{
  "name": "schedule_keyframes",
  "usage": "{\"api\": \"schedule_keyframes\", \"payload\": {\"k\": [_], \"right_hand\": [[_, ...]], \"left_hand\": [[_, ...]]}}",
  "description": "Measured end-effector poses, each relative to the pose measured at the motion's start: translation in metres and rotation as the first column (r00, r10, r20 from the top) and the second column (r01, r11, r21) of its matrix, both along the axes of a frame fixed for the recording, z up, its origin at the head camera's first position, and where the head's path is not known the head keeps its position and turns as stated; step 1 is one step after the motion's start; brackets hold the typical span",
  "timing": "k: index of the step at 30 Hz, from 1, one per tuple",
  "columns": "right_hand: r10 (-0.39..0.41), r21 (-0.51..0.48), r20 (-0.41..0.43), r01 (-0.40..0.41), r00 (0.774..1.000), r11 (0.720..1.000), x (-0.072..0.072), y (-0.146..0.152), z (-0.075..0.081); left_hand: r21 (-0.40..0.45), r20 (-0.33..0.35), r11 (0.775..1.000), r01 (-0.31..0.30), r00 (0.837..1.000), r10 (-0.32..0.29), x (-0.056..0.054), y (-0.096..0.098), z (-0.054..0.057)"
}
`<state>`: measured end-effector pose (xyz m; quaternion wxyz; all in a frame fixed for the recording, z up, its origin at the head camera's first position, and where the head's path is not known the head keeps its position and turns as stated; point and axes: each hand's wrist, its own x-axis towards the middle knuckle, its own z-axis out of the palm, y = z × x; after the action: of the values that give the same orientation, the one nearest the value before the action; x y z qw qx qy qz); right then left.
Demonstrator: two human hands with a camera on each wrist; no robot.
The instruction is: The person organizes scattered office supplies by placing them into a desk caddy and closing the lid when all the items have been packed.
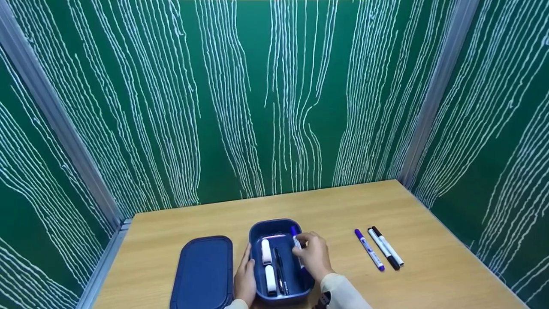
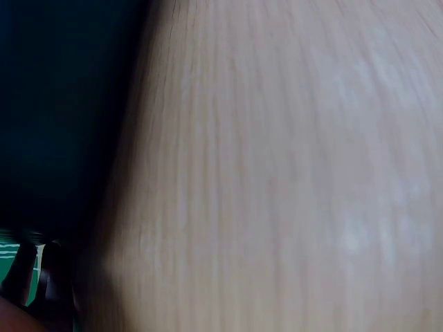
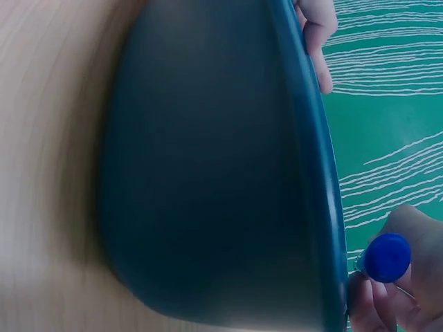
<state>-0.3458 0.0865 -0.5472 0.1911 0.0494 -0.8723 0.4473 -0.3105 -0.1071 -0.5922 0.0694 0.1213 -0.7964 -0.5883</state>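
- An open navy box (image 1: pixel 282 221) stands on a wood-grain table (image 1: pixel 330 206), near the edge closest to the person.
- The right hand (image 1: pixel 314 254) is over the box's right side, thumb and fingers closed in a pinch on a white marker with blue ends (image 1: pixel 297 243). This marker slants along the inner right wall; whether its lower end touches the floor of the box cannot be told. In the right wrist view, its round blue end shows just beyond the rim.
- The left hand (image 1: pixel 245 277) lies between the box and a lid, its fingers nearly straight along the outer left wall, the thumb by the rim. It touches the box and has nothing else visible in it.
- Inside the box, on the left, two white pieces (image 1: pixel 270 279) lie end to end. Slim dark pens (image 1: pixel 280 274) lie lengthwise just beside them.
- The navy lid (image 1: pixel 203 272) lies flat to the left of the box.
- Well to the right, a purple-ended marker (image 1: pixel 369 249) and two black-and-white markers (image 1: pixel 384 249) lie slanted side by side.
- Green panels (image 1: pixel 324 128) with wavy white lines rise behind and beside the table.
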Motion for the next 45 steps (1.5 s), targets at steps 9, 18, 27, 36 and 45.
{"api": "schedule_keyframes", "payload": {"k": [9,18,27,36,45], "right_hand": [[0.013,0.002,0.056,-0.013,0.998,1.0,0.002,-0.01,-0.001],[0.02,0.034,0.073,-0.022,0.997,0.999,0.005,-0.018,-0.006],[0.021,0.099,0.031,-0.024,0.999,0.995,0.006,-0.026,-0.013],[0.007,0.226,-0.098,0.016,0.995,0.974,0.011,-0.031,-0.024],[-0.01,0.269,-0.043,0.021,0.999,0.963,0.012,-0.036,-0.022]], "left_hand": [[0.014,-0.005,1.0,0.006,1.0,-0.006,0.001,0.0,0.002],[0.037,0.035,0.999,0.012,0.999,-0.013,-0.001,0.001,-0.002],[0.034,0.036,0.999,0.008,0.999,-0.009,0.001,0.0,0.001],[-0.016,0.005,1.0,0.0,1.0,0.0,0.002,0.0,-0.002],[-0.004,0.001,1.0,0.002,1.0,-0.002,0.002,-0.001,0.0]]}}
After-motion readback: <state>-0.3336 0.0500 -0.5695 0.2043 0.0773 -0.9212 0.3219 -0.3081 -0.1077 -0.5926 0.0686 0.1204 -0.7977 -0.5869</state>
